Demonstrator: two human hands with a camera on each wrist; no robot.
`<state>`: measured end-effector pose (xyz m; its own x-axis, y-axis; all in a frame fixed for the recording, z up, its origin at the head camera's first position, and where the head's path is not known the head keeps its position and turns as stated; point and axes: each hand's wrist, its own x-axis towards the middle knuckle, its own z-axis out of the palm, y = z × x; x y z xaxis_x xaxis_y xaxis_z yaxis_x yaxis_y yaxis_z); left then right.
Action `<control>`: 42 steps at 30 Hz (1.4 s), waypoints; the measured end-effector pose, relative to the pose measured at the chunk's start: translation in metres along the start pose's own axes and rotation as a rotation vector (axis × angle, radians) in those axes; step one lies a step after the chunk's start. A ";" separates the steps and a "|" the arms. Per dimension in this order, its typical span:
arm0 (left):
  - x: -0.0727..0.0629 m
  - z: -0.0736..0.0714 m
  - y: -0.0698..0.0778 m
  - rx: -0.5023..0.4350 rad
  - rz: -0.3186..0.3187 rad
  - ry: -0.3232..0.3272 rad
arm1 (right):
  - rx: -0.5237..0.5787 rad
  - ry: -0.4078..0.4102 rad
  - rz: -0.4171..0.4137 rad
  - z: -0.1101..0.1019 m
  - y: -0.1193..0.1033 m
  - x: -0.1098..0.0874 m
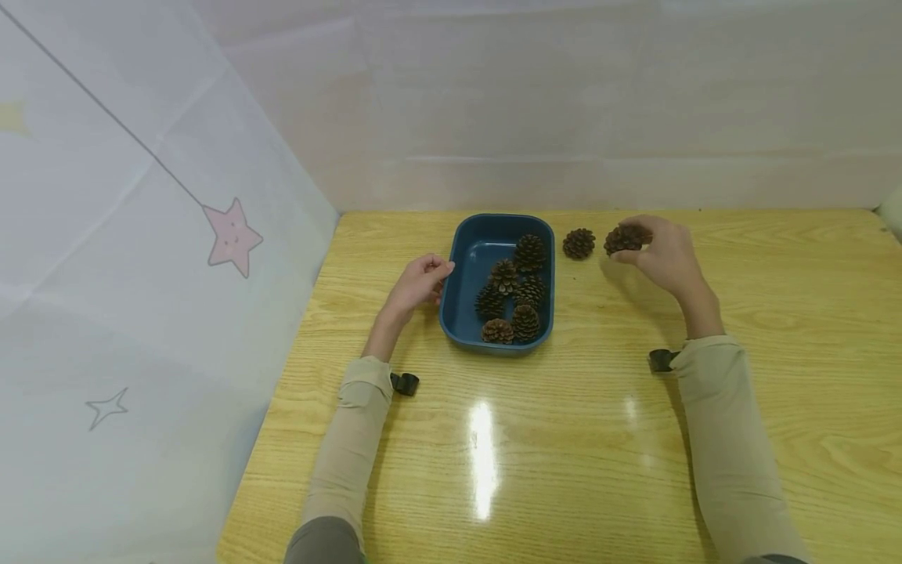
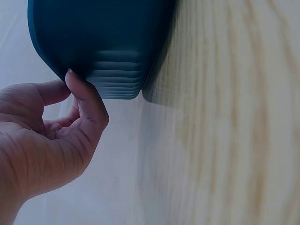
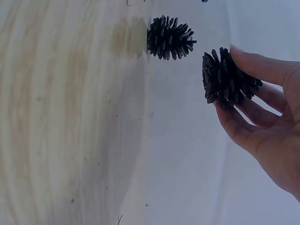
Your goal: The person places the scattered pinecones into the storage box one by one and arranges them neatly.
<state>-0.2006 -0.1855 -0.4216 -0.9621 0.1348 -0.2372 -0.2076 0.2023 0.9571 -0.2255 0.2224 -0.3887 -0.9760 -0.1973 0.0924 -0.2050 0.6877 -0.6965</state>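
A dark blue plastic bin (image 1: 461, 333) sits on the table with several brown pine cones (image 1: 524, 323) inside, mostly along its right side and near end. At the bin's left rim, my left hand (image 1: 420, 283) pinches the edge between thumb and finger; the left wrist view shows these fingertips (image 2: 70, 77) at the rim. To the right of the bin, my right hand (image 1: 665, 254) grips a pine cone (image 3: 227, 79) between thumb and fingers, held above the tabletop. Another pine cone (image 1: 579, 244) lies on the table between the bin and that hand.
The light wooden table (image 1: 564, 439) runs up to a pale wall covering (image 1: 528, 102) at the back. A white sheet with printed stars (image 1: 235, 237) borders the left side. Small dark specks dot the wood in the right wrist view.
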 end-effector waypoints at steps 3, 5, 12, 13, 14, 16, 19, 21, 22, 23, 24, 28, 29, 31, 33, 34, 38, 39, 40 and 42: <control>0.000 0.000 0.000 -0.001 0.001 0.000 | 0.010 0.009 0.004 -0.001 -0.002 -0.001; 0.000 0.000 0.000 0.003 0.000 0.002 | 0.019 0.017 0.003 -0.001 -0.004 -0.001; 0.000 0.000 -0.001 0.006 0.006 0.002 | 0.028 0.042 0.000 -0.002 -0.009 -0.001; 0.000 0.000 -0.001 0.005 0.005 0.002 | 0.032 0.046 -0.002 -0.002 -0.010 -0.001; 0.000 -0.001 0.000 0.004 0.006 0.003 | 0.035 0.048 -0.002 -0.002 -0.011 -0.001; -0.001 -0.001 0.000 0.005 0.005 0.004 | 0.046 0.054 -0.004 -0.002 -0.013 -0.001; -0.001 -0.002 0.000 0.004 0.004 0.005 | 0.064 0.062 -0.008 -0.002 -0.017 0.000; -0.001 -0.003 0.000 0.006 0.004 0.007 | 0.073 0.064 -0.008 -0.003 -0.019 -0.001; -0.001 -0.002 0.000 0.006 0.004 0.005 | 0.075 0.063 -0.008 -0.002 -0.020 -0.001; -0.001 -0.002 0.000 0.009 0.004 0.004 | 0.077 0.062 -0.009 -0.002 -0.021 -0.001; -0.001 -0.002 0.000 0.010 0.004 0.002 | 0.078 0.061 -0.010 -0.002 -0.022 -0.002; -0.001 0.000 -0.001 0.018 0.002 -0.005 | 0.074 0.059 -0.011 -0.001 -0.025 -0.003; -0.001 0.000 -0.001 0.020 0.001 -0.005 | 0.074 0.060 -0.012 -0.001 -0.025 -0.003; -0.001 0.000 -0.001 0.018 -0.001 -0.004 | 0.068 0.064 -0.017 -0.002 -0.027 -0.003; -0.001 0.000 -0.001 0.017 -0.002 -0.002 | 0.065 0.067 -0.024 -0.002 -0.028 -0.002; -0.001 0.001 -0.001 0.016 -0.001 -0.001 | 0.064 0.068 -0.028 -0.002 -0.028 -0.001; -0.001 0.000 -0.001 0.019 0.002 0.001 | 0.058 0.072 -0.041 -0.004 -0.029 0.001; -0.002 0.000 -0.001 0.021 0.003 0.002 | 0.055 0.072 -0.043 -0.004 -0.029 0.001; -0.001 0.000 -0.001 0.020 0.003 0.001 | 0.053 0.071 -0.044 -0.004 -0.030 0.002; -0.001 0.000 -0.001 0.022 0.002 -0.002 | 0.050 0.068 -0.046 -0.005 -0.030 0.002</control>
<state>-0.1989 -0.1859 -0.4226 -0.9623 0.1369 -0.2351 -0.2013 0.2229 0.9538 -0.2213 0.2046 -0.3644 -0.9688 -0.1788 0.1719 -0.2473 0.6427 -0.7251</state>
